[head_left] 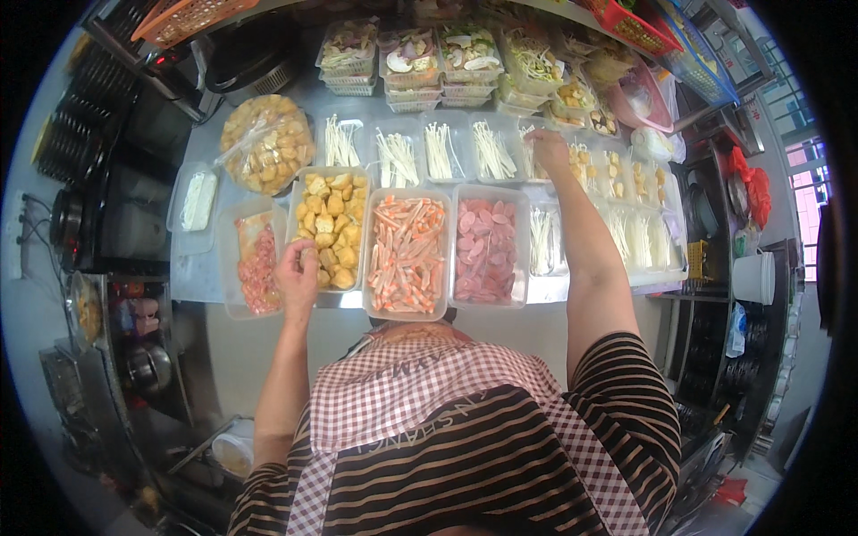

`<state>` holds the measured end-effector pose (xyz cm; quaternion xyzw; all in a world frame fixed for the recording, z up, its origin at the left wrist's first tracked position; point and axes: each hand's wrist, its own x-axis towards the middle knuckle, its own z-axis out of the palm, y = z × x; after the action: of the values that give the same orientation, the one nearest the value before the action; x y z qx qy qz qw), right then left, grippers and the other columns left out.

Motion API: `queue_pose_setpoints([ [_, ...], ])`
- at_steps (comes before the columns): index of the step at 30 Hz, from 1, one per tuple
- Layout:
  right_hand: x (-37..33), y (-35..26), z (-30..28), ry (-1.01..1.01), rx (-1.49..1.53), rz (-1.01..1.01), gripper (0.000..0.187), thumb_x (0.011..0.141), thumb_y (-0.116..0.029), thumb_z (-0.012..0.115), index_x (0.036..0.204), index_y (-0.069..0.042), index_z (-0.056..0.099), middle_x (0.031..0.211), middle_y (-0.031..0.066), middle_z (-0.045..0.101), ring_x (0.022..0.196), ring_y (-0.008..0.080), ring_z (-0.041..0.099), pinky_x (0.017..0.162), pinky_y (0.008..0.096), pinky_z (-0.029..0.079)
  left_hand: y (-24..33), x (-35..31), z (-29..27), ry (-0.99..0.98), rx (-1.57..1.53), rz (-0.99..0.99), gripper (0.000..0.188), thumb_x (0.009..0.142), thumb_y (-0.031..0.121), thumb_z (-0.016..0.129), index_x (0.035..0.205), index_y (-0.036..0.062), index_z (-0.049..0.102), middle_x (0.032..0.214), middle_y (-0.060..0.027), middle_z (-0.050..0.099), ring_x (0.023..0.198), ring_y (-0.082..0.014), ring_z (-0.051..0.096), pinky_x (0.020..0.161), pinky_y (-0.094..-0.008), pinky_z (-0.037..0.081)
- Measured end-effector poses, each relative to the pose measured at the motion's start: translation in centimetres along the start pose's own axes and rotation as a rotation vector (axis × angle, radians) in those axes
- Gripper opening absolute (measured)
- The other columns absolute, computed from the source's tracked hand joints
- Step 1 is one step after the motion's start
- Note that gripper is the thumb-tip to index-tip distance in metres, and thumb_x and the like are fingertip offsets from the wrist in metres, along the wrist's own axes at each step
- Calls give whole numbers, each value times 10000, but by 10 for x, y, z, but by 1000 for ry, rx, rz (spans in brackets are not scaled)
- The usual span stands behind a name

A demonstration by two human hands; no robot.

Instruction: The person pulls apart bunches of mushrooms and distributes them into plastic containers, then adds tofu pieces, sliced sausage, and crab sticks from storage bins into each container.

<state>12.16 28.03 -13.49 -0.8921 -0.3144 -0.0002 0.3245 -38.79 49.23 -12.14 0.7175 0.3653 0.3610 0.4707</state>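
My left hand is at the left side of a clear tub of golden tofu puffs, fingers curled together; whatever they pinch is too small to make out. Stretched far forward, my right hand is over a small clear tray holding white enoki mushrooms, its fingertips closed and partly hidden. More small trays of enoki extend left of it. To its right, trays carry golden-brown pieces beside the white strands.
Near the front edge stand tubs of red-and-white crab sticks, pink sausage slices and reddish meat. A bag of tofu puffs lies at left. Stacked vegetable boxes line the back. Shelves flank the table.
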Motion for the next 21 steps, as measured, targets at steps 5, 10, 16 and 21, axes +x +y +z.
queue_pose_setpoints([
  [5, -4, -7, -10, -30, -229, 41, 278, 758, -96, 512, 938, -157, 715, 980, 168, 652, 956, 330, 607, 841, 399, 480, 12, -1, 1, 25, 27, 32, 166, 826, 65, 574, 975, 37, 640, 739, 43, 564, 537, -23, 387, 480, -189, 316],
  [10, 0, 1, -11, 32, -71, 28, 310, 774, -81, 519, 1045, -88, 669, 1014, 136, 666, 840, 292, 652, 753, 374, 511, 10, 1, 1, 15, 46, 51, 174, 820, 69, 575, 977, 28, 639, 757, 29, 582, 546, -32, 401, 492, -198, 334],
  [16, 5, -26, -7, -244, 387, 378, 330, 780, -114, 556, 1095, -40, 621, 907, 80, 690, 652, 199, 646, 593, 299, 501, 11, 0, 1, 32, 61, 66, 175, 817, 75, 577, 973, 30, 642, 744, 28, 579, 553, -37, 406, 496, -200, 337],
  [21, 7, 2, 0, -142, 38, 146, 248, 805, -279, 615, 898, -64, 696, 824, 109, 679, 617, 208, 618, 605, 322, 479, 12, 0, 0, 21, 123, 92, 174, 810, 72, 577, 966, 28, 640, 747, 25, 576, 556, -45, 409, 501, -208, 343],
])
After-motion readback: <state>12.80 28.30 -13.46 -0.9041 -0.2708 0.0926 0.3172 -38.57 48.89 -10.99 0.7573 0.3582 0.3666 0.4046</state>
